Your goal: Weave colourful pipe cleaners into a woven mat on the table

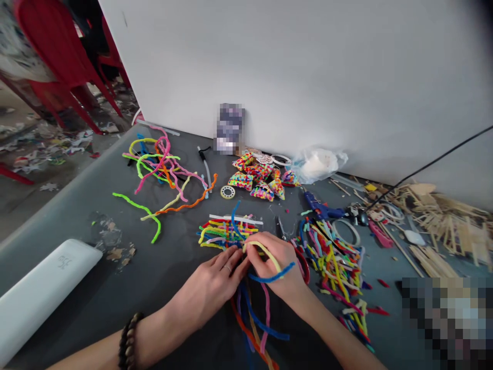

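Observation:
A woven mat of coloured pipe cleaners (227, 231) lies on the dark table at the middle, with a white strip (235, 219) along its far edge. My left hand (215, 280) presses its closed fingers on the mat's near edge. Beside it, my right hand (271, 262) pinches a pale yellow pipe cleaner (269, 253), whose free end arcs over the knuckles. Its other end is hidden at the mat. A blue pipe cleaner (272, 278) crosses near the right hand. Blue, orange and pink strands (265, 326) trail from under both hands towards me.
Loose long pipe cleaners (169, 164) lie at the far left. Small colourful woven pieces (258, 177) sit by the wall. To the right are cut pipe-cleaner bits (335, 262), a blue glue gun (319, 207) and wooden sticks (435, 226). A white case (46, 298) stands at left.

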Demonstrator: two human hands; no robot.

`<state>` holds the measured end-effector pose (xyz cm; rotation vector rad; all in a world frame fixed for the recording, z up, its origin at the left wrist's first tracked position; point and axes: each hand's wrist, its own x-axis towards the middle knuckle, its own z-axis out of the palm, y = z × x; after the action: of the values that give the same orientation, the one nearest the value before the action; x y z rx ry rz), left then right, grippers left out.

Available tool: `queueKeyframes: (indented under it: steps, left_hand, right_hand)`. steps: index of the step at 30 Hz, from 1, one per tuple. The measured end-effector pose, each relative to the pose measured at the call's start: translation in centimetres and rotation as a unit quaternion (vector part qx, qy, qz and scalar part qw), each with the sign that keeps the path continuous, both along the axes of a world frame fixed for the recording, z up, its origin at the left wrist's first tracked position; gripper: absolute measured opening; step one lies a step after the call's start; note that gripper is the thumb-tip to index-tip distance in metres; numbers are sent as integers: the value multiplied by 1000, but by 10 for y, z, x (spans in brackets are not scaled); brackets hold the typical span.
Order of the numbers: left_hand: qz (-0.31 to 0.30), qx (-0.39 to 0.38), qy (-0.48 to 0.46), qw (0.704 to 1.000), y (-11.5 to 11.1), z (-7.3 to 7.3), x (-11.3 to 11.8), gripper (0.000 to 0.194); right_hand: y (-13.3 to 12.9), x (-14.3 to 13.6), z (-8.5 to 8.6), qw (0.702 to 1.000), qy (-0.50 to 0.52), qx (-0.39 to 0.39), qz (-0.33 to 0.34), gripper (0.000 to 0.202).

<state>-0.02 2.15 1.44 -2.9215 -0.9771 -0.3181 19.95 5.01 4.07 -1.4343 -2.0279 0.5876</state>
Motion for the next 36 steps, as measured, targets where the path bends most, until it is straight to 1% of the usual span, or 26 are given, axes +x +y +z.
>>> queueKeyframes:
  steps: [5, 11, 16, 17, 20, 24, 26, 28, 31, 33, 35, 36]
  left_hand:
    - [29, 21, 21, 999, -6, 5, 9, 51]
    - [27, 20, 18, 999, -6, 3, 10, 54]
    - [25, 14, 0, 1000, -6, 0, 7, 55]
    - [22, 13, -1, 1000, -6, 0, 7, 54]
    - [15, 20, -3, 1000, -5, -1, 7, 53]
    - [7, 46, -10, 999, -5, -3, 6, 51]
    - [1, 53, -17, 998, -5, -3, 2, 51]
    - [-3, 52, -33, 998, -4, -2, -2, 50]
    - [-5, 52, -67, 996, -3, 1, -9, 42]
    - [-4, 57, -88, 995, -2, 2, -11, 37]
    - [-2, 57, -103, 993, -2, 2, -11, 35]
    - [-1, 55, -109, 993, -1, 1, -11, 34]
  right_hand:
    - [14, 1, 0, 996, -13, -73, -48, 17]
    - [30, -4, -7, 995, -74, -50, -51, 14]
    - [18, 3, -7, 995, -89, -41, -24, 6]
    - [15, 5, -7, 995, -87, -41, -23, 7]
    - [10, 9, -8, 996, -69, -42, -39, 14]
    - [12, 7, -10, 995, -19, -77, -57, 11]
    - [13, 5, -12, 994, -7, -82, -74, 10]
    - [12, 4, -13, 993, -13, -67, -91, 11]
    - [5, 4, -13, 995, -22, -9, -101, 12]
    - [-3, 5, -11, 996, -19, 49, -67, 7]
    - [-10, 5, -10, 994, -29, 101, -6, 2]
    - [-14, 5, -9, 992, -45, 119, 21, 3]
